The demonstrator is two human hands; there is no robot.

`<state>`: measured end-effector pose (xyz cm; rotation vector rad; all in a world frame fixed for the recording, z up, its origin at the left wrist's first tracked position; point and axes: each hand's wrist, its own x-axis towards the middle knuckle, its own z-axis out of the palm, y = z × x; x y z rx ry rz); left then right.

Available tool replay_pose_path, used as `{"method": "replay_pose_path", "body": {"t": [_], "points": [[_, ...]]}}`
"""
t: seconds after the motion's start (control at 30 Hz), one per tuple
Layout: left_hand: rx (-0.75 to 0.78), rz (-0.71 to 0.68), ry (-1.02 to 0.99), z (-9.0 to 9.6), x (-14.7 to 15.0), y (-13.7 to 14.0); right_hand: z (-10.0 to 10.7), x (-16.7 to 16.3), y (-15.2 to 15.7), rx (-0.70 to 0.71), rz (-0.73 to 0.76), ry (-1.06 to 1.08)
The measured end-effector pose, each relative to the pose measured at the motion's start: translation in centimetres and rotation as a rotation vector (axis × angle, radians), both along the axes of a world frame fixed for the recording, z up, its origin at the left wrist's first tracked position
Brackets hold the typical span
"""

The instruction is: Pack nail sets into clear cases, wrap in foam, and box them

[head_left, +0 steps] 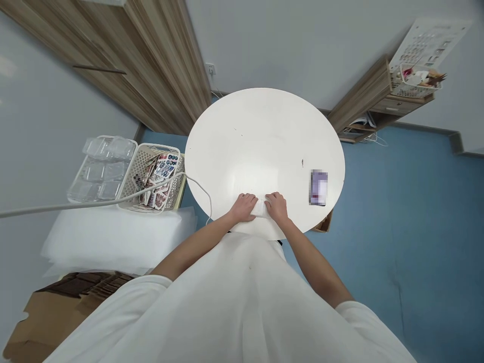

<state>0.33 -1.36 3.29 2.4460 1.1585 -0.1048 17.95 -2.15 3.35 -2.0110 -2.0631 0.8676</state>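
Observation:
Near the front edge of the round white table, a small white piece, thin and soft-looking like folded tissue or cloth, lies between my hands. My left hand grips its left end with curled fingers. At its right end, my right hand is also closed, thumb and fingers on the edge. Both hands rest low on the tabletop, and the fingers partly cover the white piece, so its exact kind is hard to make out.
A blurred purple-and-white item lies on the table's right side. A white cable crosses its left edge. Further left stand a basket of printed cards, a basket of clear plastic containers and white wrapping sheets. A wooden cabinet rises behind.

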Motion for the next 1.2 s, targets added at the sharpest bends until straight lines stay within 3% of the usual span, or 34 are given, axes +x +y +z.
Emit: {"method": "replay_pose_path", "body": {"t": [0.13,0.23,0.47,0.8,0.97,1.2], "points": [[-0.038,-0.01,-0.039,0.3,-0.4,0.0,0.9,-0.8,-2.8,0.086,0.286,-0.003],[-0.049,-0.059,-0.078,0.5,-1.0,-0.2,0.9,-1.6,-4.7,0.053,0.355,-0.023],[-0.139,-0.138,-0.086,0.9,-2.0,-0.8,0.3,-3.0,-6.1,0.051,0.301,-0.073],[-0.306,-0.016,-0.091,1.2,-3.6,1.4,1.0,-2.5,-3.4,-0.136,0.135,0.061],[-0.401,0.149,-0.264,1.0,-5.9,2.5,1.2,-1.9,-1.7,-0.102,0.108,0.068],[-0.427,0.352,-0.334,-0.9,-6.9,3.2,1.2,0.3,-0.5,-0.236,-0.026,0.25]]}}
